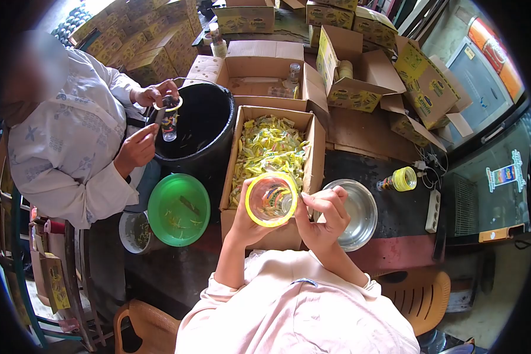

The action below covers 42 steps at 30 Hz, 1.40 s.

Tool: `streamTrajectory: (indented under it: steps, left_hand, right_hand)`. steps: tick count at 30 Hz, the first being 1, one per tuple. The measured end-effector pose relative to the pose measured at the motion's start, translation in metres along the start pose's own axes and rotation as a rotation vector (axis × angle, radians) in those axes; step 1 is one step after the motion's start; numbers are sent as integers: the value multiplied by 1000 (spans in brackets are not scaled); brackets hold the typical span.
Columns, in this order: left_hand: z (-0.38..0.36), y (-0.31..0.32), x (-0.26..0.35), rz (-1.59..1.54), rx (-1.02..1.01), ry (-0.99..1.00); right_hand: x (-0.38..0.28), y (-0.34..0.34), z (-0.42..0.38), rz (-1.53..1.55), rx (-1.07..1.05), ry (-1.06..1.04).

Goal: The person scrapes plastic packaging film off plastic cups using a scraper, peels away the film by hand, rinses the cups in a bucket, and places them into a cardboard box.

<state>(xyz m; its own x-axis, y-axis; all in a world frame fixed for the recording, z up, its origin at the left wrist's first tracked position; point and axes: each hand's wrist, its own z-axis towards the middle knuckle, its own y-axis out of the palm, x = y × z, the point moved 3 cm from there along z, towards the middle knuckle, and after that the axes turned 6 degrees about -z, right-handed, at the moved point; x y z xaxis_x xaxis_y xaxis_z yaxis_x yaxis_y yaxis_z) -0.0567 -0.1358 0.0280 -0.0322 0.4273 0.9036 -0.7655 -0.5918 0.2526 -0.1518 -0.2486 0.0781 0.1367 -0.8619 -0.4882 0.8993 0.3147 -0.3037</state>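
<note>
My left hand (249, 223) grips a clear plastic jar (271, 202) with a yellow rim, its mouth turned up toward me. My right hand (326, 213) is closed in a pinch at the jar's right edge. A thin dark sliver shows by those fingertips, too small to name. Just beyond the jar stands a cardboard box (317, 150) filled with small yellow-wrapped pieces (271, 141). A shiny metal bowl (363, 215) sits right behind my right hand, partly covered by it.
At left, another person's hands (141, 144) hold a similar jar (169, 127) over a black bucket (227, 118). A green basin (179, 209) stands below it. Stacked yellow rings (403, 179) and a power strip (433, 211) lie at right. Open cartons (360, 76) fill the back.
</note>
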Motion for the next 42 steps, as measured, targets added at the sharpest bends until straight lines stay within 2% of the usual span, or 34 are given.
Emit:
streamTrajectory:
  steps: [8,20,24,30,33,40,42]
  left_hand:
    - [0,-1,7,78,-20,11]
    - [-7,4,11,178,-46,74]
    - [-7,7,15,188,-64,92]
    - [-9,9,13,163,-79,-25]
    - [-11,10,10,326,-147,-11]
    - [-15,14,2,-126,-23,-96]
    - [-11,18,0,-86,-25,-61]
  right_hand:
    - [7,-6,2,38,-44,20]
    - [6,-18,2,-73,-73,-112]
    - [9,-23,2,-58,-80,-85]
    - [7,-26,1,-93,-111,-87]
    - [10,-26,-1,-96,-128,-68]
    - [21,-20,-7,-25,-118,56]
    - [19,-17,-8,-30,-110,69]
